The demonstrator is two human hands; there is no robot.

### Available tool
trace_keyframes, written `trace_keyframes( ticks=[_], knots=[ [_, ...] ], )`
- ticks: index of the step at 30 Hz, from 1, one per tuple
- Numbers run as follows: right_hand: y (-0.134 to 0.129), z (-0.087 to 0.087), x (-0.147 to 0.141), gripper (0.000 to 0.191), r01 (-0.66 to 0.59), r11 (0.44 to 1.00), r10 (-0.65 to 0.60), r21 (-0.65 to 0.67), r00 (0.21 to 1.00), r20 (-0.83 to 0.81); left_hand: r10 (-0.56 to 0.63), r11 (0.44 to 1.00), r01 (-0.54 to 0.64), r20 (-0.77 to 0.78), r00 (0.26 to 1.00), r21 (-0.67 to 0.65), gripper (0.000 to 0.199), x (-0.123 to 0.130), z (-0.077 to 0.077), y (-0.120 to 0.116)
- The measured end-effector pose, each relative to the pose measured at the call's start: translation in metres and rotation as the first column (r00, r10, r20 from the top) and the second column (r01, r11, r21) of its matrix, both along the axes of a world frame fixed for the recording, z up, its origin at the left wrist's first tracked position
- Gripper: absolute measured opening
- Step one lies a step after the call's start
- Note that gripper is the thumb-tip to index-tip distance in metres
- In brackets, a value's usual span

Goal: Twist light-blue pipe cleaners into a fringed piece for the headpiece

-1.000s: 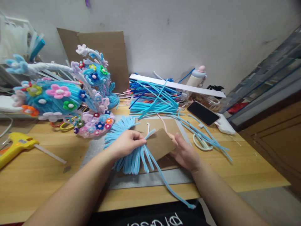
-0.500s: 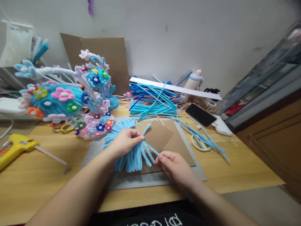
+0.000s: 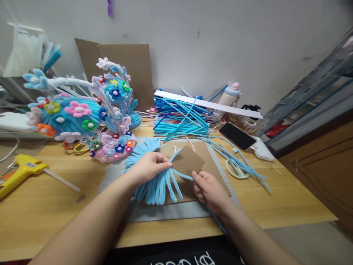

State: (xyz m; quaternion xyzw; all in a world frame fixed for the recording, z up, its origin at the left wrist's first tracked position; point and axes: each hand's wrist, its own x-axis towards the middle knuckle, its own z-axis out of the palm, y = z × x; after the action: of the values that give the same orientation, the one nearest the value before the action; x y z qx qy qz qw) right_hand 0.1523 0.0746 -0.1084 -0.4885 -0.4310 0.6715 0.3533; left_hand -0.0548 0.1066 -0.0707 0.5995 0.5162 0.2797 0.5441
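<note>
A fan of light blue pipe-cleaner loops spreads over brown cardboard on a grey mat. My left hand pinches the loops near their gathered middle, thumb and fingers together. Closed around a light blue pipe cleaner is my right hand, to the right of the fan. That strand runs from the left fingertips to the right hand, and a blue length hangs below the right hand toward the table's front edge. A small cardboard square lies just behind the strand.
Flower-covered blue decorations stand at the left, with a yellow glue gun before them. Blue pipe cleaners are piled at the back. A phone, white-handled scissors and loose strands lie right; a bottle stands behind.
My right hand has moved slightly right and up, with the strand now stretched between both hands. A blue length now shows below it. The view has shifted a little.
</note>
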Motion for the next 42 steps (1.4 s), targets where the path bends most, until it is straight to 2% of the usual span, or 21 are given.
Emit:
trace_keyframes(
  ticks=[4,6,9,17,27,35,42],
  knots=[
    [-0.002,-0.004,0.000,0.042,0.064,0.997,-0.064,0.038,0.998,-0.018,-0.028,0.999,0.028,0.005,1.000,-0.025,0.034,-0.003,0.000,0.002],
    [-0.002,-0.004,0.000,0.043,0.097,0.994,-0.096,0.045,0.995,-0.032,-0.050,0.998,0.053,0.062,0.997,-0.034,0.032,-0.003,0.000,0.002],
    [-0.003,-0.004,0.001,0.044,0.122,0.990,-0.120,0.072,0.992,-0.029,-0.017,0.999,0.023,0.131,0.991,-0.046,0.033,-0.002,-0.001,0.004],
    [-0.005,-0.005,0.001,0.044,0.134,0.986,-0.134,0.095,0.991,-0.003,0.043,0.998,-0.037,0.105,0.994,-0.051,0.028,-0.004,-0.003,0.005],
    [-0.009,-0.007,-0.001,0.043,0.104,0.983,-0.115,0.155,0.991,0.065,0.101,0.994,-0.101,-0.008,0.995,-0.045,0.025,-0.002,0.002,0.004],
    [-0.012,-0.009,-0.001,0.043,0.070,0.986,-0.079,0.150,0.995,0.057,0.054,0.998,-0.054,-0.028,0.998,-0.016,0.026,-0.004,0.000,0.006],
    [-0.014,-0.011,-0.002,0.043,0.061,0.986,-0.075,0.158,0.994,0.085,-0.038,0.999,0.040,0.076,0.996,-0.025,0.030,-0.003,-0.006,0.006]
  ],
)
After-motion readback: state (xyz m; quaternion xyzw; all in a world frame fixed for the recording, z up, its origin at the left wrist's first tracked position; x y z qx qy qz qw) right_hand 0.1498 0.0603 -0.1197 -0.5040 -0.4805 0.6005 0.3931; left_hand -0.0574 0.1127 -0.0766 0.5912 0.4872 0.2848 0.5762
